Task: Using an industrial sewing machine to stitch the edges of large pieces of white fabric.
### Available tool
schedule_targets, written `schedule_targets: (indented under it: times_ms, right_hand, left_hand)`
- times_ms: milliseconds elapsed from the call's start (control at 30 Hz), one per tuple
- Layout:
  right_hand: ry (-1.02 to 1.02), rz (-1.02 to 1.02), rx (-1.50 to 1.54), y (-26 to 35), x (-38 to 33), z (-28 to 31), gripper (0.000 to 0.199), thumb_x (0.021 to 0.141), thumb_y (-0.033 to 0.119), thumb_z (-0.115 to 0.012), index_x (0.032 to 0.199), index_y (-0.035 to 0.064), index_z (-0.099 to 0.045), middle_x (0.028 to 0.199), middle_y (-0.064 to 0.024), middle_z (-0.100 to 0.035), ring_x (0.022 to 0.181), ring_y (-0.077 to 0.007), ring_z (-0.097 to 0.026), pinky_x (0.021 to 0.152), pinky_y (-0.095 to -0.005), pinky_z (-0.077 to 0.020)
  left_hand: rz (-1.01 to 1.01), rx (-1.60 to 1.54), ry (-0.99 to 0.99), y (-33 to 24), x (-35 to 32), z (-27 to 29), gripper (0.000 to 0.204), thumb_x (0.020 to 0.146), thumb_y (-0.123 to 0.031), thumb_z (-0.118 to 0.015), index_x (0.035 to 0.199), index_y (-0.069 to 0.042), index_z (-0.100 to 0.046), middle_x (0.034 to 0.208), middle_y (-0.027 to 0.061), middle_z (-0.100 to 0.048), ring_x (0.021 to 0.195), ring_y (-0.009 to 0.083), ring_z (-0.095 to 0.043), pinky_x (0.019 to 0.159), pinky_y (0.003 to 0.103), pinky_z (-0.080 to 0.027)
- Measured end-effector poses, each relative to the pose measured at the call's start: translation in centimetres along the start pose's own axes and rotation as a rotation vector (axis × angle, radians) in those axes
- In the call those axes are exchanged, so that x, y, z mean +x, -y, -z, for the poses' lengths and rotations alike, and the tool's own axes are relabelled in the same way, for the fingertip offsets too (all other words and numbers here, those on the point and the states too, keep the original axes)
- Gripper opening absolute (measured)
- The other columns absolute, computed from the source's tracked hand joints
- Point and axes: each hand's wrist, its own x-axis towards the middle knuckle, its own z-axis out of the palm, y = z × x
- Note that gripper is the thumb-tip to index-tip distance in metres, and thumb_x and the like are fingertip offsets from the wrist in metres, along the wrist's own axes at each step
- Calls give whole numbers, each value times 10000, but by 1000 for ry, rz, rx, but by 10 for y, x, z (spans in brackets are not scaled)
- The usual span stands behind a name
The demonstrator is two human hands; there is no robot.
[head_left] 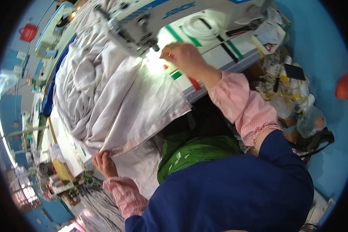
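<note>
In the head view, a white sewing table (216, 54) with green, black and red stripes stood at the top, and over it reached the white arm of an industrial sewing machine (162, 24), its lamp throwing a bright glare beneath the needle area. A coil of pale tubing (186, 29) lay on the table behind the right hand (185, 58), and a small open box (266, 38) of odds and ends sat at the table's right end. Below that end, bags and scraps (288, 83) were heaped near a blue floor. On the far left, a second sewing machine (52, 31) stood along a workshop row that bent with the lens, and a heap of grey cloth (104, 207) lay at lower left.

The pale fabric (100, 83) spread in thick folds left of the needle area and fell over the table's near edge toward the person's lap. The left hand (105, 164) pinched its hemmed lower edge at the near left corner, and from there the hem ran up to the right, to a corner below the right hand. The right hand hovered beside the lit needle area, fingers drawn together; whether they gripped anything could not be told.
</note>
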Motion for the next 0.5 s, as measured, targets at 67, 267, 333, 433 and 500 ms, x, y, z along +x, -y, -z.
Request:
schedule_targets:
  times_ms: [67,267,333,433,500]
  right_hand:
    - [23,-70,66,18,-26,20,175,811,179,-747,891,41,-676,810,-95,-665,724,-259,-658,670,-357,-519]
    - [-105,-239,-225,-22,-83,144,151,808,112,-730,921,26,-679,889,-130,-680,850,-314,-661,729,-389,-525]
    - [-99,-312,-504,-65,-87,196,149,808,94,-713,940,28,-690,919,-125,-691,893,-325,-658,763,-405,-524]
    - [-22,-137,-672,-125,-86,238,147,813,88,-691,951,35,-698,947,-118,-698,910,-336,-650,785,-423,-520]
    - [18,32,-678,-140,-81,242,146,817,84,-678,953,39,-701,961,-116,-701,916,-341,-646,793,-429,-518]
  left_hand:
    - [15,9,80,2,-6,8,262,694,82,-623,916,-50,-663,1004,97,-622,1042,356,-542,932,474,-425]
    - [3,8,-10,-14,-23,19,440,691,136,-488,1055,-60,-640,1245,136,-565,1248,390,-447,1012,532,-361]
    - [-25,0,-47,-34,-15,17,461,686,137,-478,1074,-58,-633,1259,136,-554,1249,389,-450,1011,534,-362]
    - [-137,-135,-153,-79,19,11,486,721,147,-438,1103,-86,-628,1254,146,-563,1233,398,-468,984,533,-400]
    - [-179,-223,-146,-108,39,8,485,706,153,-452,1085,-89,-636,1249,145,-569,1221,403,-476,982,526,-402]
